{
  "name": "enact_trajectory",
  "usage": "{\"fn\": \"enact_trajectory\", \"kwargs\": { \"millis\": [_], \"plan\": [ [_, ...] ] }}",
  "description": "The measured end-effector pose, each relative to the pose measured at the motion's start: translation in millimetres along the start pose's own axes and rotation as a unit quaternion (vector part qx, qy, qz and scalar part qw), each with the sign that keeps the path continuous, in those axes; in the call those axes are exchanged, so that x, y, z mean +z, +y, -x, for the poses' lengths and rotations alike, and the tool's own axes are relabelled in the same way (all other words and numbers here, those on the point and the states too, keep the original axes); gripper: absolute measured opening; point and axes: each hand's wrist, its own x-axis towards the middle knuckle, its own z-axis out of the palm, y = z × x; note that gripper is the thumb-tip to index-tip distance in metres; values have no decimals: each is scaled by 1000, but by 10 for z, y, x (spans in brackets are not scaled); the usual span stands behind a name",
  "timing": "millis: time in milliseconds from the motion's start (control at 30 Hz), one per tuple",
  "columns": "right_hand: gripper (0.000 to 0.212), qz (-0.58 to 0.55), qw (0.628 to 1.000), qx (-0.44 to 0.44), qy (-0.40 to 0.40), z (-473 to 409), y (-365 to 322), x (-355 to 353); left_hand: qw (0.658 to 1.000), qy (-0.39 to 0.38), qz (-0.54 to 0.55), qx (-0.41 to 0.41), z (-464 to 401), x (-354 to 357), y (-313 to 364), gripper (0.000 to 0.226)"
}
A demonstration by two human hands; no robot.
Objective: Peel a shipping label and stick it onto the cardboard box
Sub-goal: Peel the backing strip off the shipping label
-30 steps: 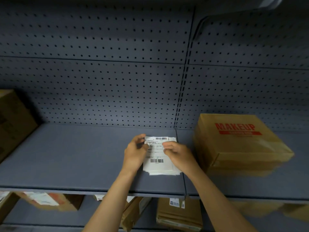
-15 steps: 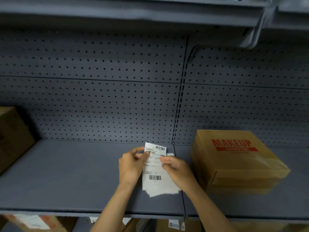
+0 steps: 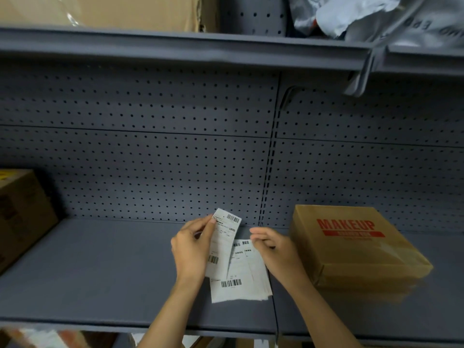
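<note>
Shipping label (image 3: 224, 243): pinched at its top corner by left hand (image 3: 192, 249), lifted off the label stack (image 3: 240, 272), apparently to free it for sticking; whether backing is off cannot be told. Right hand (image 3: 275, 248): loosely curled, gripping nothing, resting by the stack's right edge, likely to steady it. Cardboard box (image 3: 356, 244), printed MAKEUP: flat on the shelf (image 3: 100, 267) toward its right end, near the right hand, top face bare.

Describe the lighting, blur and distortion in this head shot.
Head view: dim, even light; the upper shelf edge bows from wide-angle distortion; soft glare on the MAKEUP box, mirrored faintly in the shelf; label text too soft to read; bottom-left corner smeared.
</note>
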Motion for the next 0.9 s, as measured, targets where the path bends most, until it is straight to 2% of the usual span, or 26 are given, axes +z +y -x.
{"fn": "enact_trajectory", "kwargs": {
  "millis": [67, 167, 300, 467, 567, 700, 800, 900],
  "plan": [
    [25, -3, 1000, -13, 7, 7, -121, -62, 999, 5, 41, -6, 4, -12, 139, 8],
    [33, -24, 998, -46, 23, -17, -395, -200, 993, -3, 116, 1, 11, -39, 370, 13],
    [41, -75, 992, -88, 56, -65, -863, -451, 976, -9, 217, 11, 4, -152, 737, 9],
    [11, -124, 985, -117, 35, -14, -1320, -730, 963, -14, 261, 59, 7, -259, 1096, 14],
    [9, -136, 981, -132, 26, 12, -1449, -790, 965, 2, 250, 84, -4, -272, 1207, 22],
    [9, -156, 976, -151, 15, 33, -1525, -758, 971, 57, 66, 221, 83, -223, 1346, 33],
    [11, -162, 974, -161, 4, 51, -1529, -698, 951, 14, -6, 308, 219, -127, 1437, 15],
    [16, -198, 967, -158, -13, 54, -1510, -701, 947, -10, -5, 321, 260, -96, 1472, 13]
  ]
}}
